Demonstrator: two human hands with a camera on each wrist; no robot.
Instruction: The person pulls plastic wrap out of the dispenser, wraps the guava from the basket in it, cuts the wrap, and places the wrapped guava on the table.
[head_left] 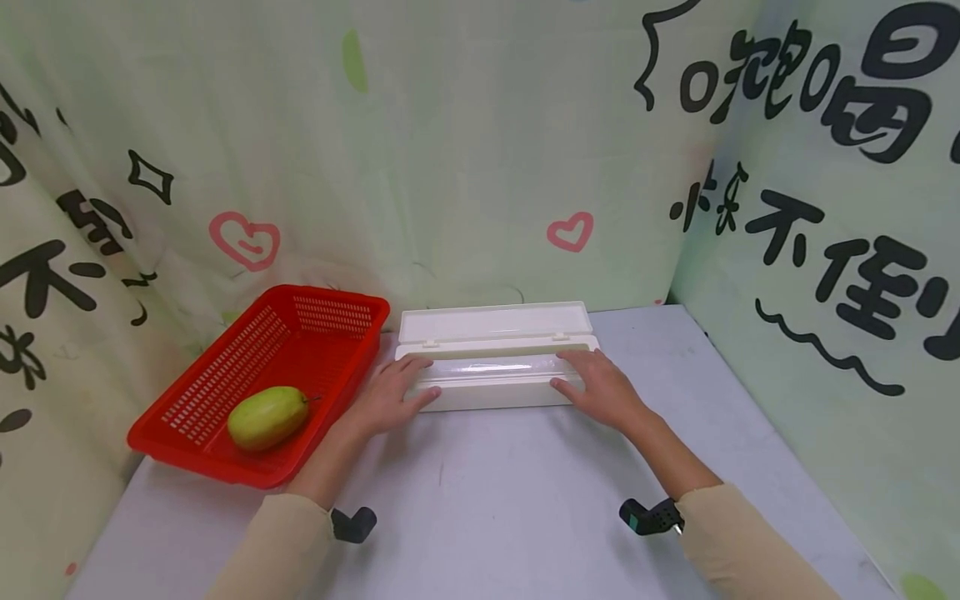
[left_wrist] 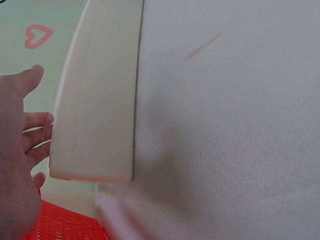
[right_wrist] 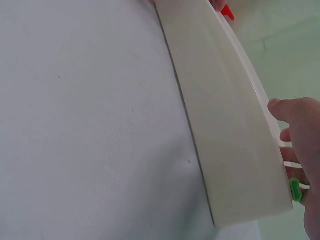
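Observation:
A long white cling film dispenser box (head_left: 495,395) lies on the table with its lid (head_left: 495,323) raised at the back. A clear, shiny roll of film (head_left: 487,366) shows inside. My left hand (head_left: 392,393) is over the box's left end, fingers spread and thumb apart near the front rim. At the other end, my right hand (head_left: 600,385) reaches over with fingers extended and its thumb above the front edge. In the right wrist view, a small green piece (right_wrist: 296,190) sits by the right fingers at the box end.
To the left, a red plastic basket (head_left: 330,312) holds a yellow-green oval fruit (head_left: 268,417). The white table (head_left: 480,500) extends in front of the box. Printed curtains (head_left: 465,167) hang right behind the table and along both sides.

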